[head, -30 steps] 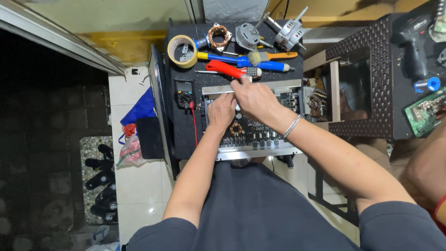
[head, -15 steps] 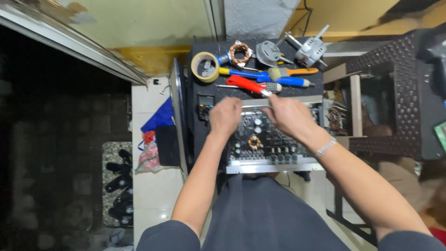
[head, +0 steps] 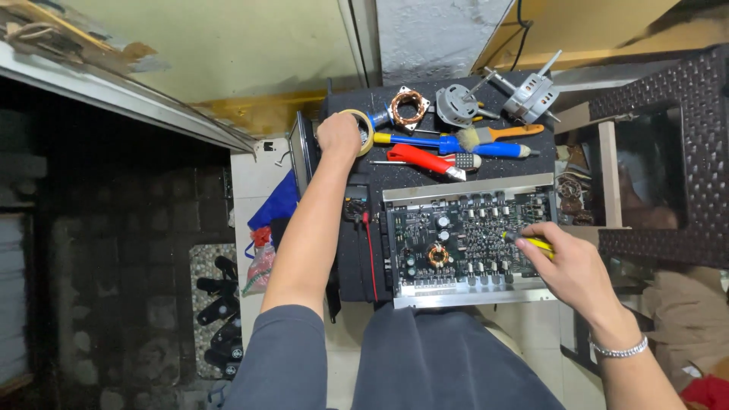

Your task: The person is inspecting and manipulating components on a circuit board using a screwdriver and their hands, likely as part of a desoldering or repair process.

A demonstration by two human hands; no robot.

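Circuit board (head: 467,239): centre frame, rigid, fragile; best gripped by metal edges.
Left hand (head: 339,137): fingers closed over tape roll (head: 364,125), upper centre.
Right hand (head: 571,266): fingers pinched yellow tool (head: 531,241).

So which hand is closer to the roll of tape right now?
The left. The left hand rests on the roll of tape at the far left of the work surface. The right hand is well away, holding a yellow tool at the circuit board's right edge.
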